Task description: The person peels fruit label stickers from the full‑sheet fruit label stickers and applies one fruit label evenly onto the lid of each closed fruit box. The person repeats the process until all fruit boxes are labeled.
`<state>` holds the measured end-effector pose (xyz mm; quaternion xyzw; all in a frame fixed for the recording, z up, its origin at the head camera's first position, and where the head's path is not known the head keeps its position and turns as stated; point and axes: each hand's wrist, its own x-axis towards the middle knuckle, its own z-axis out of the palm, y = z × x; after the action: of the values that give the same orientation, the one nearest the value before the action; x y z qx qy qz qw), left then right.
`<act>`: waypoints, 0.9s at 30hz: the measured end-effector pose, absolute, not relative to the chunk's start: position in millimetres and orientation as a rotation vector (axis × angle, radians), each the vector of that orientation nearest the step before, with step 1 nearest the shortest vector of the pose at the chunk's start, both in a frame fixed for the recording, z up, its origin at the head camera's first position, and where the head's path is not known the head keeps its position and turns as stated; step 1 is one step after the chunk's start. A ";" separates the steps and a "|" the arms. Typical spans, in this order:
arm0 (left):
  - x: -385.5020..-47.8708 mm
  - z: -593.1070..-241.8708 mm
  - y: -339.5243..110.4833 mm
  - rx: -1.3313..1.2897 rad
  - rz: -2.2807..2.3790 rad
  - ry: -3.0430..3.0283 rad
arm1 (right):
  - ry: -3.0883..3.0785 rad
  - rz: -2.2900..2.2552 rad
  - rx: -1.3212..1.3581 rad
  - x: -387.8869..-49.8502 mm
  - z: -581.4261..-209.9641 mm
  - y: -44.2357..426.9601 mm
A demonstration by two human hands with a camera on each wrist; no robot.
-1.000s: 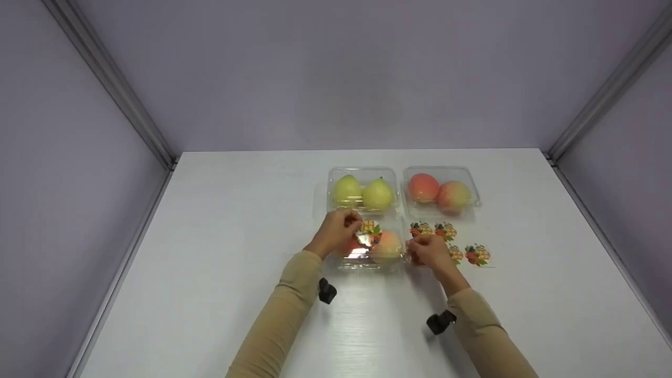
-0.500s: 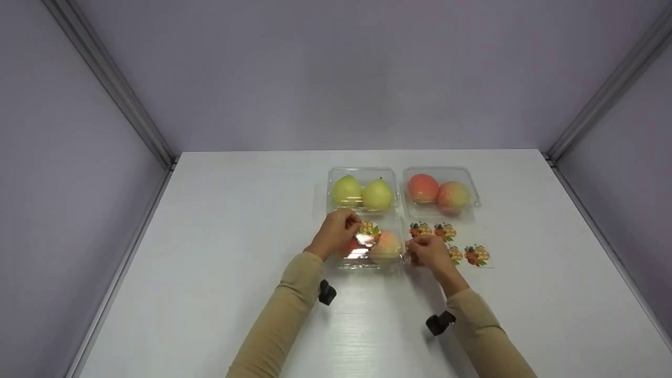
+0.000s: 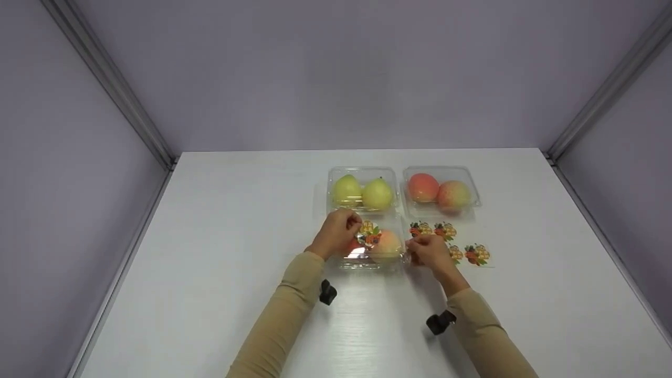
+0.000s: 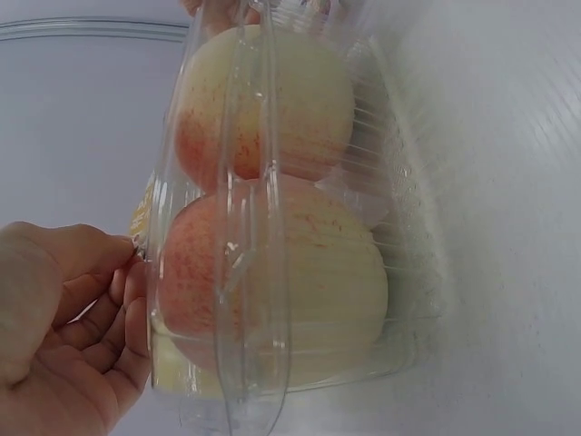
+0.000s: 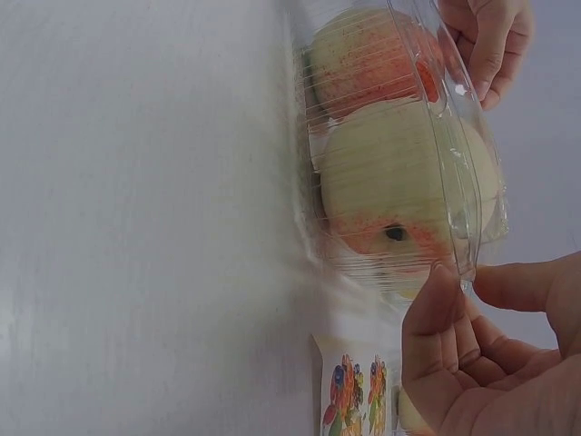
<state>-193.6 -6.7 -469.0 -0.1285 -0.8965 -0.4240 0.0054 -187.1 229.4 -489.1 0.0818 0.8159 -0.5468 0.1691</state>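
The right hand [image 3: 431, 251] pinches the near peach box [image 3: 374, 258] by one edge, apparently steadying it on the counter [image 3: 226, 220]; the left hand [image 3: 336, 231] pinches a fruit sticker [image 3: 371, 237] at the box's top.

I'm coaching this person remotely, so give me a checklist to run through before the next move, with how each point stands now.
1. Left grip has the sticker: ok, pinching it at its edge.
2. Right grip has the front box: ok, pinching its rim.
3. Peaches inside the front box: ok, two show through the plastic.
4. Front box fully latched: cannot tell, hands and glare hide parts of the rim.
5. Sticker pressed flat: cannot tell, glare and fingers obscure it.
6. Spare stickers available: ok, several show beside the right grip.
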 end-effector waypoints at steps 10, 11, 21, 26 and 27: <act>-190.7 -466.6 -4.9 -0.378 -1.292 -2.859 | 2.320 -1.557 0.222 -186.0 -488.6 229.5; -190.7 -466.5 -4.7 -0.378 -1.288 -2.862 | 2.319 -1.557 0.221 -186.2 -488.9 229.5; -190.4 -466.2 -2.4 -0.378 -1.217 -2.903 | 2.321 -1.576 0.223 -186.4 -489.9 230.4; -189.4 -467.5 -2.9 -0.373 -1.163 -2.919 | 2.312 -1.583 0.233 -186.4 -491.0 230.5; -188.9 -467.3 -3.2 -0.371 -1.150 -2.922 | 2.309 -1.583 0.236 -186.5 -490.8 230.5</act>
<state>-188.9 -3.2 -467.3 -0.1173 -0.9241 -0.3636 -0.0099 -186.5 230.5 -490.8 0.0827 0.8105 -0.5558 0.1653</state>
